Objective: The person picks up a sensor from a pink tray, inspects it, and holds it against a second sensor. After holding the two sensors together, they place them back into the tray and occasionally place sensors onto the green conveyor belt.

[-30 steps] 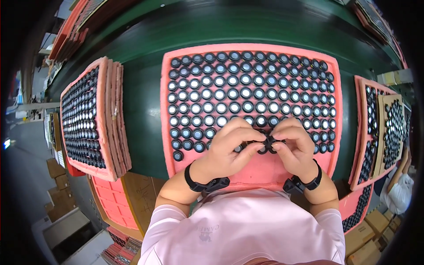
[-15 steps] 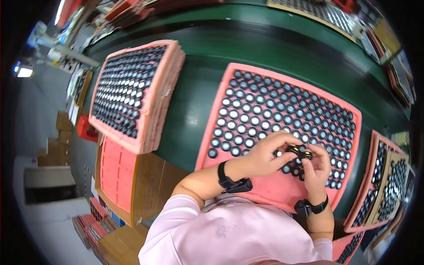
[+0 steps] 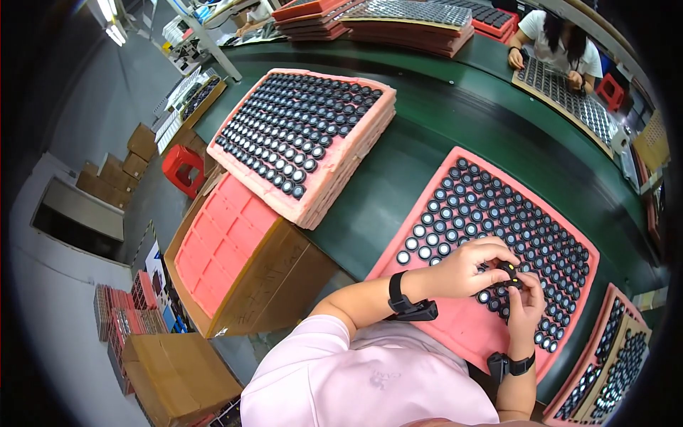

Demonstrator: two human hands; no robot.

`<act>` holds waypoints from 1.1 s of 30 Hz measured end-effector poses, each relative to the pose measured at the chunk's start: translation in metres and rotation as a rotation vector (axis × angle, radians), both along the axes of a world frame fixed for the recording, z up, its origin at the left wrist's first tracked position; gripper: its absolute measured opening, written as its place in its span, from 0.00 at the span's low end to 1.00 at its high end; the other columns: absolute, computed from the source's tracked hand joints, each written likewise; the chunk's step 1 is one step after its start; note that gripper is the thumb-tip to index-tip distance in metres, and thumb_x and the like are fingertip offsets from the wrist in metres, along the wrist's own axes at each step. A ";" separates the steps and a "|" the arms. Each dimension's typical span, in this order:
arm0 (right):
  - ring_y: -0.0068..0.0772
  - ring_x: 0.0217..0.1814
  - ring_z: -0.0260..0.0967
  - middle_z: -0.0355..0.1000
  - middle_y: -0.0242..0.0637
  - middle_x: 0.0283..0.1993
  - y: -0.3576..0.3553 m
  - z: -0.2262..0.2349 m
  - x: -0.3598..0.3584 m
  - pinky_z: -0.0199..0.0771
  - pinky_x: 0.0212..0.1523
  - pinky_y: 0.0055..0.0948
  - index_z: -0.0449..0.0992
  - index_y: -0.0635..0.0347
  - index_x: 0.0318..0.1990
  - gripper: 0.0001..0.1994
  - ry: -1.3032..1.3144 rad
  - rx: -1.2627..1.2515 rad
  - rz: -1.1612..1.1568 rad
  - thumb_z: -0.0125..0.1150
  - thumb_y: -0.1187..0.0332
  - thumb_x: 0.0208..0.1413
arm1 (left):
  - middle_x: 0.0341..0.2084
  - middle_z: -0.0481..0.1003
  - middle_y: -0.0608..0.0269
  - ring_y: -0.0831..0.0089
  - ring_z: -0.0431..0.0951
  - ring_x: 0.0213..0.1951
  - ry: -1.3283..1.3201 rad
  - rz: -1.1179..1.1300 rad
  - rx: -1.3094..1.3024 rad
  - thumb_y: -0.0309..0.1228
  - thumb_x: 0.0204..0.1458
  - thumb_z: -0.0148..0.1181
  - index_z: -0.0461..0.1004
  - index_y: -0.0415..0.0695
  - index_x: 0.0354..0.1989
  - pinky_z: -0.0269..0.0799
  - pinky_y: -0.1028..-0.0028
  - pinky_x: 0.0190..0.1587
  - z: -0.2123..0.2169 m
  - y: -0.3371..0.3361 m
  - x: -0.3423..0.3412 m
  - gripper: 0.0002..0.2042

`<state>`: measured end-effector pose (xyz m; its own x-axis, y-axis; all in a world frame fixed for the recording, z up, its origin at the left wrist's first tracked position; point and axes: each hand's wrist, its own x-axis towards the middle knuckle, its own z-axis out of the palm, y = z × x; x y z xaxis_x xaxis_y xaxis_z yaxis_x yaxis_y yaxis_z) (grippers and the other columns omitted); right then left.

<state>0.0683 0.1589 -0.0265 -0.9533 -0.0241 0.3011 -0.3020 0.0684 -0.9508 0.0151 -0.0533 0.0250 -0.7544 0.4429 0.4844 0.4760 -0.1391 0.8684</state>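
My left hand (image 3: 478, 269) and my right hand (image 3: 526, 302) meet over a pink foam tray (image 3: 459, 320). Pinched between the fingertips of both is a small black round part (image 3: 510, 272) with yellow marks. Fingers partly cover it, so I cannot tell whether it is one piece or two. Beneath and beyond my hands, rows of small black cylindrical parts (image 3: 473, 213) with pale round tops stand in the tray. Its near strip is bare pink foam. Each wrist wears a black strap with a small box.
A stack of filled pink trays (image 3: 299, 135) stands to the left, beside a cardboard box (image 3: 274, 285) holding pink foam. More filled trays (image 3: 601, 356) lie at the right edge. Across the green table (image 3: 377, 192), another person (image 3: 562, 50) handles a tray. A red stool (image 3: 183, 169) stands left.
The view has swung, so the trays and the box appear further right, and the person across the table now shows. Both hands still hold the black part, now turned, its yellow marks one above the other.
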 end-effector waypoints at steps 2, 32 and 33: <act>0.27 0.47 0.66 0.66 0.39 0.48 -0.006 0.002 0.001 0.68 0.49 0.23 0.72 0.67 0.47 0.13 0.036 0.084 -0.002 0.58 0.83 0.53 | 0.39 0.74 0.58 0.70 0.75 0.41 0.008 0.008 -0.014 0.22 0.50 0.64 0.76 0.37 0.47 0.73 0.74 0.41 -0.001 -0.009 0.005 0.14; 0.45 0.43 0.70 0.72 0.41 0.39 -0.057 0.060 0.024 0.71 0.43 0.37 0.75 0.61 0.35 0.09 0.348 0.724 0.264 0.66 0.73 0.45 | 0.34 0.74 0.57 0.67 0.76 0.38 0.160 0.369 -0.292 0.15 0.42 0.60 0.75 0.37 0.34 0.74 0.73 0.40 -0.002 -0.127 0.061 0.10; 0.44 0.43 0.70 0.72 0.40 0.39 -0.059 0.058 0.023 0.70 0.45 0.37 0.75 0.61 0.35 0.09 0.356 0.787 0.267 0.66 0.73 0.45 | 0.34 0.75 0.57 0.66 0.77 0.37 0.204 0.377 -0.362 0.15 0.41 0.60 0.75 0.37 0.34 0.74 0.72 0.40 -0.007 -0.131 0.059 0.10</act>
<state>0.0912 0.0997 0.0320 -0.7399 -0.5549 0.3803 -0.6687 0.5449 -0.5060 0.0745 -0.1842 0.0184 -0.7998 0.3258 0.5042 0.5982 0.3636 0.7141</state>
